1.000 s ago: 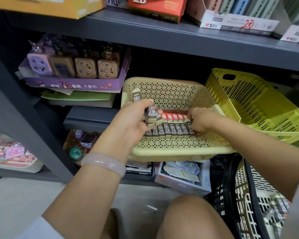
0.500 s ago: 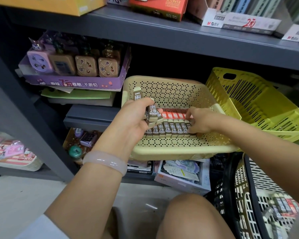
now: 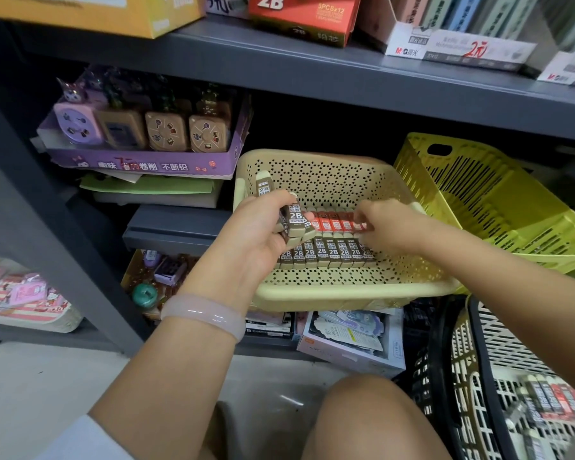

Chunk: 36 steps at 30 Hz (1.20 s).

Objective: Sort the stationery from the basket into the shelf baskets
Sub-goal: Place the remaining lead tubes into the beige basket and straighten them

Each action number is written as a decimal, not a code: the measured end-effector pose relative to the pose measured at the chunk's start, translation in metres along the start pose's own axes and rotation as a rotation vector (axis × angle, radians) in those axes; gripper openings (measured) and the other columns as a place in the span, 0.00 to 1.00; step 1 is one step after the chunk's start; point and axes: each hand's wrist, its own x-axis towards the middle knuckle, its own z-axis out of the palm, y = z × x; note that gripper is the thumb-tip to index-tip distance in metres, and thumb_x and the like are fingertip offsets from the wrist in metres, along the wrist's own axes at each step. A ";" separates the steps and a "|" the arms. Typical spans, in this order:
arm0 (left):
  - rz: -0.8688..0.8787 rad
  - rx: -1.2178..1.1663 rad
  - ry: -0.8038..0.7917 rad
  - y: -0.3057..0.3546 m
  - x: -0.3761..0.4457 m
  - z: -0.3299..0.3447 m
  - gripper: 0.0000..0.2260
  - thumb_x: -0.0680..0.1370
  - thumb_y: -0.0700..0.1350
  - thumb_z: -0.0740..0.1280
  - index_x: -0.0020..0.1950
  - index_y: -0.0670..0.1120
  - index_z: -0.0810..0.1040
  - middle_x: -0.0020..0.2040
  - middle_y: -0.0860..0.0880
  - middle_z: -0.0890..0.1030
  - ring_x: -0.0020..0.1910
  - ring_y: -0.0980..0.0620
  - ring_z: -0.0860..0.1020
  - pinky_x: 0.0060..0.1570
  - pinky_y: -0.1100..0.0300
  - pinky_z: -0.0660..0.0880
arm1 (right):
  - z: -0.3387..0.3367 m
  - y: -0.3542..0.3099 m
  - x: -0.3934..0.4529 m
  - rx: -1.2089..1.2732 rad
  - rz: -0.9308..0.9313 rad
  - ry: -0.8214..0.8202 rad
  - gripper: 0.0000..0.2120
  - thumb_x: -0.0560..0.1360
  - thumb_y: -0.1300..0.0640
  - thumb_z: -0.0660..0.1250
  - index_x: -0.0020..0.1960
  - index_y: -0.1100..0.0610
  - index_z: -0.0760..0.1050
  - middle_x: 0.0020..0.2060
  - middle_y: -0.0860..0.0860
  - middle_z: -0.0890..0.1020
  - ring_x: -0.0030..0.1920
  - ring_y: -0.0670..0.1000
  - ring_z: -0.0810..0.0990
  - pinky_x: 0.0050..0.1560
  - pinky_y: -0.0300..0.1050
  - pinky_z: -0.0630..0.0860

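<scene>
1. My left hand (image 3: 256,234) grips a small bundle of brown-sleeved erasers (image 3: 294,220), fingers curled round them; each sleeve reads 2B in white.
2. My right hand (image 3: 384,227) reaches in from the right with its fingertips down at the right end of the red-sleeved erasers (image 3: 334,222); whether it pinches one I cannot tell.
3. Both hands are inside the beige perforated basket (image 3: 329,287), which juts out past the shelf edge.
4. Just below my left-hand bundle lies a tidy row of brown erasers (image 3: 326,252), packed side by side; the red row lies directly behind it, touching.
5. One brown eraser (image 3: 263,187) leans upright against the basket's left wall, just above my left knuckles.
6. Behind the red row the basket floor is bare up to the back wall, and a strip is free between the front row and the near rim.
7. The yellow-green basket (image 3: 478,200) tilts close against the beige basket's right wall, beside my right wrist.
8. Under my right forearm sits the black-and-cream basket (image 3: 462,376) with more erasers, blurred.
9. The grey shelf (image 3: 312,74) overhangs both hands.
</scene>
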 end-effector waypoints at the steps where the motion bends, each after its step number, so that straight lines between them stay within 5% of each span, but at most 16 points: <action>1: -0.004 -0.011 -0.004 0.001 -0.001 0.000 0.12 0.76 0.35 0.62 0.59 0.38 0.68 0.46 0.39 0.76 0.34 0.47 0.80 0.33 0.51 0.81 | -0.005 -0.005 -0.001 0.126 -0.031 0.102 0.07 0.77 0.56 0.62 0.54 0.55 0.72 0.41 0.48 0.77 0.37 0.47 0.76 0.33 0.34 0.69; 5: 0.027 0.039 -0.045 0.002 -0.002 0.002 0.14 0.75 0.31 0.60 0.61 0.35 0.68 0.48 0.37 0.78 0.40 0.44 0.80 0.38 0.50 0.81 | -0.019 -0.036 -0.008 0.805 -0.205 0.042 0.07 0.77 0.50 0.61 0.49 0.50 0.77 0.37 0.46 0.78 0.34 0.43 0.74 0.35 0.34 0.73; 14: 0.077 0.087 -0.037 -0.002 -0.004 0.006 0.08 0.74 0.29 0.64 0.46 0.41 0.71 0.43 0.41 0.78 0.40 0.46 0.80 0.42 0.50 0.80 | -0.019 -0.042 -0.005 1.175 -0.148 -0.108 0.02 0.75 0.63 0.65 0.46 0.58 0.76 0.36 0.50 0.77 0.33 0.44 0.75 0.33 0.33 0.75; 18: 0.095 0.011 0.002 -0.001 -0.002 0.007 0.08 0.75 0.28 0.61 0.45 0.40 0.70 0.47 0.38 0.77 0.41 0.45 0.80 0.38 0.52 0.81 | -0.028 -0.028 -0.001 1.305 -0.024 -0.015 0.03 0.74 0.62 0.66 0.48 0.59 0.75 0.34 0.51 0.78 0.31 0.43 0.77 0.34 0.34 0.77; 21: 0.091 0.004 0.013 -0.003 0.000 0.006 0.09 0.74 0.27 0.61 0.47 0.40 0.70 0.51 0.36 0.77 0.46 0.41 0.80 0.43 0.50 0.80 | -0.030 -0.001 0.006 0.710 0.113 0.143 0.06 0.76 0.56 0.65 0.49 0.57 0.75 0.38 0.50 0.78 0.35 0.47 0.76 0.36 0.38 0.75; 24: 0.097 0.015 0.002 -0.004 0.001 0.006 0.09 0.74 0.28 0.63 0.49 0.41 0.72 0.50 0.38 0.79 0.47 0.43 0.81 0.43 0.53 0.80 | -0.019 0.014 0.009 0.048 0.090 0.112 0.06 0.77 0.54 0.63 0.51 0.56 0.74 0.41 0.50 0.77 0.42 0.50 0.73 0.40 0.38 0.69; 32: 0.096 0.013 0.030 -0.004 0.001 0.006 0.09 0.73 0.29 0.64 0.48 0.41 0.73 0.49 0.41 0.79 0.46 0.45 0.81 0.41 0.56 0.81 | 0.000 0.013 0.021 -0.138 0.131 0.045 0.06 0.75 0.67 0.60 0.50 0.59 0.72 0.47 0.55 0.78 0.41 0.53 0.75 0.38 0.42 0.70; 36: 0.096 0.012 0.026 -0.003 0.000 0.006 0.09 0.73 0.29 0.64 0.47 0.41 0.73 0.46 0.43 0.78 0.42 0.48 0.80 0.35 0.59 0.81 | 0.000 0.010 0.019 -0.150 0.138 -0.003 0.11 0.74 0.68 0.60 0.55 0.60 0.72 0.46 0.54 0.75 0.44 0.54 0.75 0.46 0.46 0.74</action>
